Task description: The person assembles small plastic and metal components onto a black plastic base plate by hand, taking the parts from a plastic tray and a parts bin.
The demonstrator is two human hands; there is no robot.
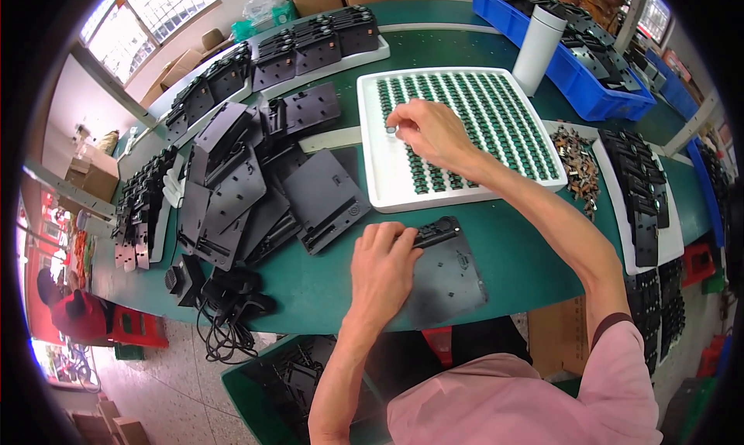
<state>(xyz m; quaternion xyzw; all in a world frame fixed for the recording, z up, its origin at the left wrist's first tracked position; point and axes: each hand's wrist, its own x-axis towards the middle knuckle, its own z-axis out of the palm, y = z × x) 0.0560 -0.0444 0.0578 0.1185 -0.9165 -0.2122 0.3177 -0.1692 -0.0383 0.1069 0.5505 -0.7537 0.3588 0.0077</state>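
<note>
My left hand [384, 263] curls its fingers over the left edge of a flat black plastic panel [446, 278], which lies on the green table in front of me. A dark raised strip runs along the panel's far edge, beside my fingertips. Farther off, my right hand [434, 131] is pinched over the left part of a white foam tray [387, 189]. Rows of small green circuit boards [496, 120] fill much of this tray. A small pale bit shows at the right fingertips, too small to name.
Black plastic housings [232, 174] lie piled on the left, with a cable bundle [232, 298] nearer me. Loose small metal parts [577, 166] lie right of the tray. Behind stand a white cylinder [540, 50] and a blue bin [589, 96]. Another person [593, 3] sits far right.
</note>
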